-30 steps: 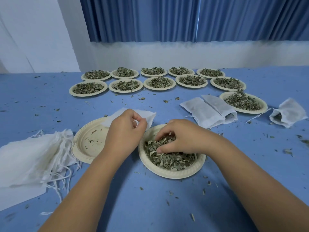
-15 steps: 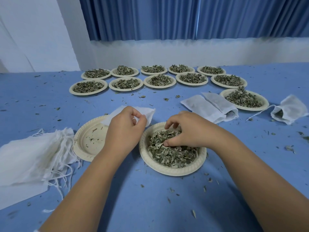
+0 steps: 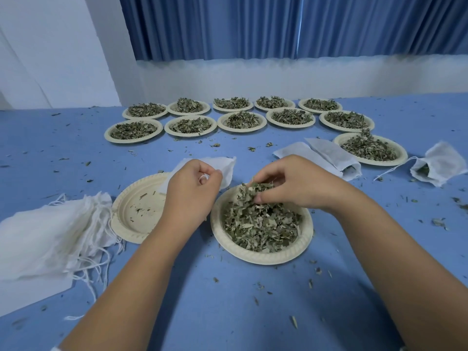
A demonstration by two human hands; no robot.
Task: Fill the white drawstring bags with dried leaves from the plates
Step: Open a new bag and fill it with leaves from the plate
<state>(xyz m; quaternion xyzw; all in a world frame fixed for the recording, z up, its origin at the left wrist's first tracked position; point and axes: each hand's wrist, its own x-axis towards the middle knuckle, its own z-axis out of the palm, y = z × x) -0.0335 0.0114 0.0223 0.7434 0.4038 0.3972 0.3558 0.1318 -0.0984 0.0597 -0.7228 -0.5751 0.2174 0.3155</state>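
Note:
A cream paper plate (image 3: 263, 255) heaped with dried leaves (image 3: 260, 224) lies in front of me. My right hand (image 3: 291, 181) pinches a clump of those leaves, lifted just above the plate's far edge. My left hand (image 3: 192, 193) grips the mouth of a white drawstring bag (image 3: 222, 165), its string looped by my fingers. The bag lies flat beyond that hand, partly over a nearly empty plate (image 3: 134, 211) holding only crumbs.
A pile of unfilled white bags (image 3: 48, 234) with loose strings lies at the left. Several leaf-filled plates (image 3: 240, 121) stand in two rows at the back, one more plate (image 3: 369, 148) at the right. Two bags (image 3: 319, 158) and another bag (image 3: 438, 165) lie right. Leaf crumbs dot the blue table.
My right hand has risen from deep in the leaf pile, lifting a clump toward the bag. The left hand keeps its hold on the bag.

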